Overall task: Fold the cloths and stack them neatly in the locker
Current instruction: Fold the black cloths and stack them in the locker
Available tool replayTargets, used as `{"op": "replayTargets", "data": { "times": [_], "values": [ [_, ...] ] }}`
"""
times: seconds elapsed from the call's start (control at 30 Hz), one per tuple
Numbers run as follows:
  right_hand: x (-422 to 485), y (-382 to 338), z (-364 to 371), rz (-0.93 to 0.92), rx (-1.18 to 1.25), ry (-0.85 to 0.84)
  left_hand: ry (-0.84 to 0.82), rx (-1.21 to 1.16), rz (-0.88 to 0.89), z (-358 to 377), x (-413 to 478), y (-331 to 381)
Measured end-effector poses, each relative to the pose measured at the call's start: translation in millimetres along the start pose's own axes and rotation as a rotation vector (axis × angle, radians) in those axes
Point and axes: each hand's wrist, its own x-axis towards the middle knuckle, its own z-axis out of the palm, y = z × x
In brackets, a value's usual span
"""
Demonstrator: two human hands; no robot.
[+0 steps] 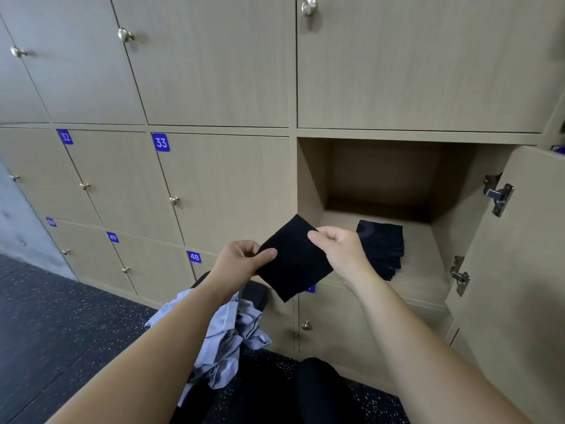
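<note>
Head view | left hand [241,260], right hand [339,249]: grips pinch folded black cloth [295,264] | locker stack [382,249] partly hidden

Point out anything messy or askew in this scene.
The dark stack in the open locker is fanned, its lower edges stepping out rather than flush. Under the left hand, which grips the folded black cloth, pale blue cloths lie crumpled in a heap.

A folded black square cloth [295,258] is before the open wooden locker [312,179]; a stack of dark folded cloths [382,249] lies inside, rightward; crumpled pale-blue cloths [226,341] lie below-left.
</note>
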Motion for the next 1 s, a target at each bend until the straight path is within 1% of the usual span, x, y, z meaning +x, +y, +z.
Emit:
{"op": "replayTargets", "data": {
  "times": [0.13, 0.27, 0.33, 0.37, 0.43, 0.5, 0.53, 0.63, 0.73, 0.8, 0.87, 0.93, 1.0],
  "values": [
    [3, 9, -3, -0.006, -0.051, 0.093, 0.045, -0.005, 0.012, 4, 10, -2],
    [5, 14, -7, 0.028, -0.045, 0.111, 0.058, -0.056, 0.018, 10, 14, -2],
    [3, 16, -9, 0.043, -0.015, 0.114, 0.063, -0.122, -0.026, 14, 18, -3],
    [2, 17, -9, 0.046, 0.013, 0.119, 0.054, -0.185, -0.064, 16, 19, -4],
    [0, 19, -9, 0.048, 0.087, 0.158, -0.029, -0.298, -0.150, 23, 20, -5],
    [-1, 22, -9, 0.051, 0.130, 0.233, -0.126, -0.325, -0.208, 35, 18, -6],
    [0, 24, -9, 0.051, 0.140, 0.263, -0.141, -0.325, -0.217, 41, 17, -8],
    [1, 31, -17, 0.064, 0.134, 0.282, -0.061, -0.342, -0.220, 57, 22, -13],
    [2, 42, -34, 0.069, 0.051, 0.200, 0.039, -0.320, -0.218, 71, 38, -18],
    [2, 48, -48, 0.071, -0.048, 0.174, 0.050, -0.281, -0.214, 82, 49, -20],
    [5, 52, -61, 0.079, -0.103, 0.250, 0.000, -0.239, -0.219, 96, 59, -20],
    [12, 60, -76, 0.100, -0.151, 0.345, -0.120, -0.214, -0.243, 110, 68, -20],
    [18, 68, -90, 0.118, -0.206, 0.388, -0.251, -0.166, -0.259, 125, 78, -23]
  ]
}}
